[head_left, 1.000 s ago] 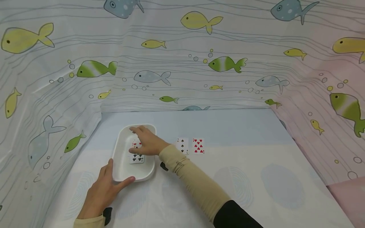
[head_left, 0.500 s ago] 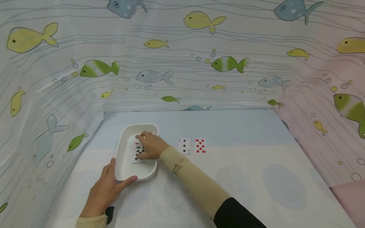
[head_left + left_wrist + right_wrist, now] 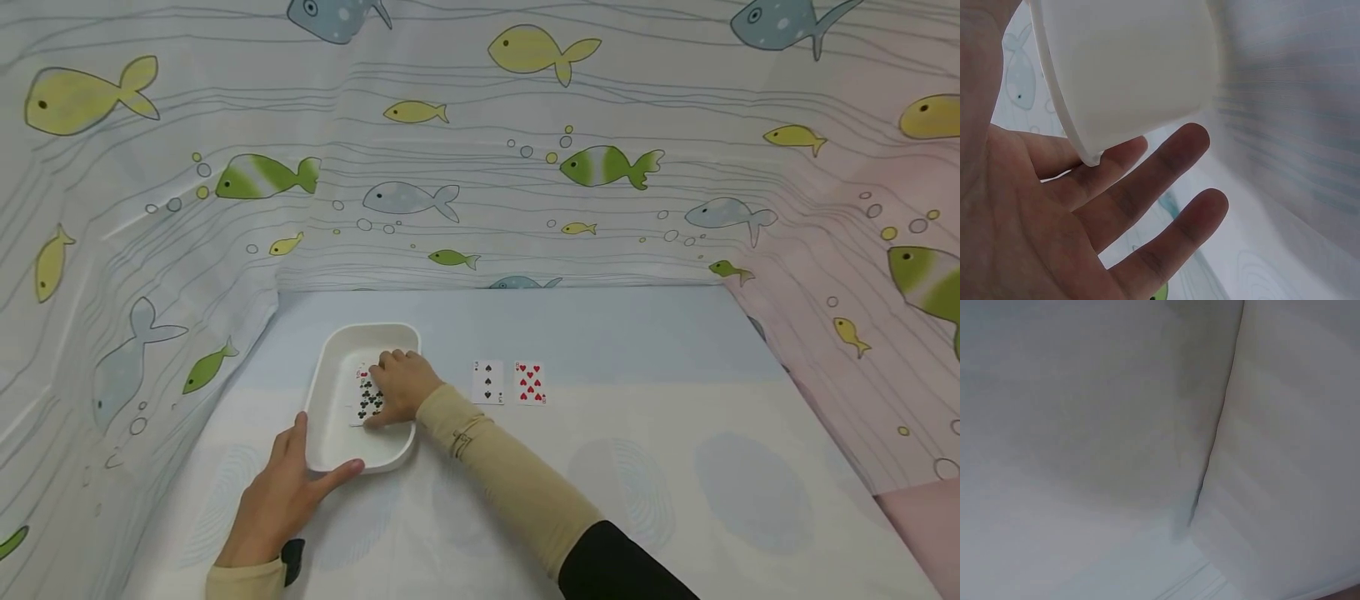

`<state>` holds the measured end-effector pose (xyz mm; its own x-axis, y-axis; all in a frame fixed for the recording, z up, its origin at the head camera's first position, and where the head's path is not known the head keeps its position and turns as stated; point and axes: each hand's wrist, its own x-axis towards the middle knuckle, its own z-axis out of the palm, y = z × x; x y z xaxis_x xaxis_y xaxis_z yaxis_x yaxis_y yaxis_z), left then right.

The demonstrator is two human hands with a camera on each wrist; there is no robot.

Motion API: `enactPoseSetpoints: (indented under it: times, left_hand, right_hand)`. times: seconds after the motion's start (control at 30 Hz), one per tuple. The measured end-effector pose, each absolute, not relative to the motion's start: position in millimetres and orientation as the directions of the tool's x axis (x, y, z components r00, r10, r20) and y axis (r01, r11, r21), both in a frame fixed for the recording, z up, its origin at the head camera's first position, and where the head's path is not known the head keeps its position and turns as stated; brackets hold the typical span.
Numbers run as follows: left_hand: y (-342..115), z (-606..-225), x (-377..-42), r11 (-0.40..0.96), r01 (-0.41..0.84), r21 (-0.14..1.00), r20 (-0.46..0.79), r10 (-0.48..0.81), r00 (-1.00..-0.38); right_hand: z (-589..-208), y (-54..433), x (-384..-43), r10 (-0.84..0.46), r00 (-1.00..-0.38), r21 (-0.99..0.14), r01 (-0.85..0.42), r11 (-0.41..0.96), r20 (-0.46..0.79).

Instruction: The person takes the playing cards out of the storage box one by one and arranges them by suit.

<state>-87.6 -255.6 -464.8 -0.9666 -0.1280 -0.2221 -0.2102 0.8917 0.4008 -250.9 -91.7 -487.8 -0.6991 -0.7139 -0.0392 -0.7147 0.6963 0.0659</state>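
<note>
A white tray (image 3: pixel 320 400) stands on the left part of the table, several overlapping face-up playing cards (image 3: pixel 367 398) inside it. Clubs show on the upper card, with red pips peeking out beyond its far end. My right hand (image 3: pixel 405 387) pinches these cards, thumb at the near end and fingers bent at the far end, covering their right side. At the tray's near left corner, my left hand (image 3: pixel 273 496) braces the rim with thumb and fingers spread. The left wrist view shows its loosely extended fingers (image 3: pixel 1141 187) beside the tray's outer wall. Only pale surfaces fill the right wrist view.
Right of the tray, a three of spades (image 3: pixel 488 383) and a red hearts card (image 3: pixel 530 383) lie face up side by side on the pale tablecloth (image 3: pixel 600 483). A fish-printed curtain (image 3: pixel 480 150) encloses the back and sides.
My right hand has come down from above the tray, its spread fingers drawing in onto the cards and baring more of the clubs card. The left hand keeps its place at the tray corner.
</note>
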Motion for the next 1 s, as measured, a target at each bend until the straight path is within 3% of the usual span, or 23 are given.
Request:
enactPoseSetpoints:
  times: [0.27, 1.0]
  left_hand:
    - [-255.7, -464.8, -87.8, 0.89, -0.216, 0.401, -0.221, -0.134, -0.966]
    - [-255.8, -465.3, -88.4, 0.893, -0.214, 0.397, -0.219, -0.134, -0.966]
  right_hand:
    - [-487.9, -94.4, -248.3, -0.694, -0.716, 0.146, -0.697, 0.702, -0.075]
    - [-484.3, -90.9, -246.1, -0.696, -0.715, 0.099, -0.698, 0.709, -0.064]
